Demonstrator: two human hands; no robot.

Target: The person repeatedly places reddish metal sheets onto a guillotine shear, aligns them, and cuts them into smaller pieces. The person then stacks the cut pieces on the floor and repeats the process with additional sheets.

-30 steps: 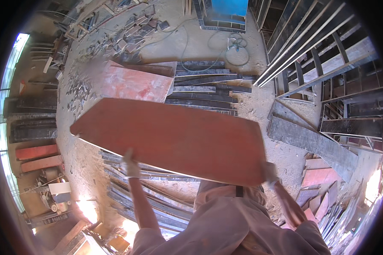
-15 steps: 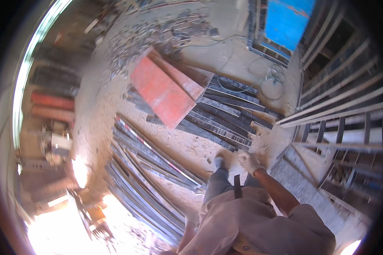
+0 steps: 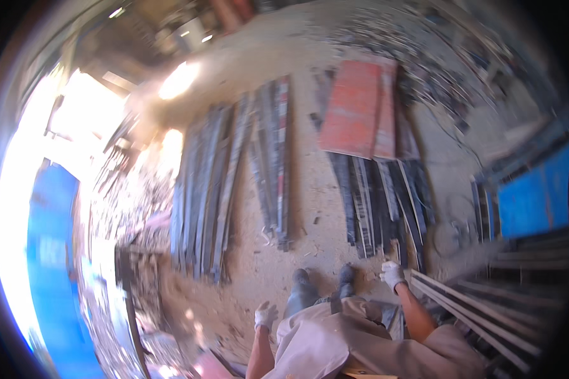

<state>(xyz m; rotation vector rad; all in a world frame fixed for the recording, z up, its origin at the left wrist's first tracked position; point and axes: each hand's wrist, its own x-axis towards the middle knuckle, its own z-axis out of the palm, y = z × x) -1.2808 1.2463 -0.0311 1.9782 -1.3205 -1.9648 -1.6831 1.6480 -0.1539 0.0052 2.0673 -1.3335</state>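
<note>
My left hand [image 3: 265, 314], in a pale work glove, hangs beside my left leg with its fingers apart and nothing in it. My right hand [image 3: 392, 274] wears the same kind of glove and is loosely curled, with nothing visible in it. It is nearest to the near ends of a bundle of dark metal bars [image 3: 367, 211] on the dusty floor. Red metal sheets [image 3: 351, 114] lie across the far part of that bundle. Left of it lie narrower dark bars [image 3: 275, 164], one with red and white markings, and a wider row of long bars [image 3: 205, 189].
To my right are stacked long pale bars [image 3: 468, 316] and a blue panel [image 3: 534, 192] in a dark frame. Metal scraps [image 3: 423, 63] cover the far right floor. At the left stand a dark rack [image 3: 139, 278] and a blue sheet [image 3: 54, 246] by bright daylight.
My view has swung left, so the bars and red sheets appear turned and farther right. My left hand has come into clear view; my right hand stays by my side, still curled.
</note>
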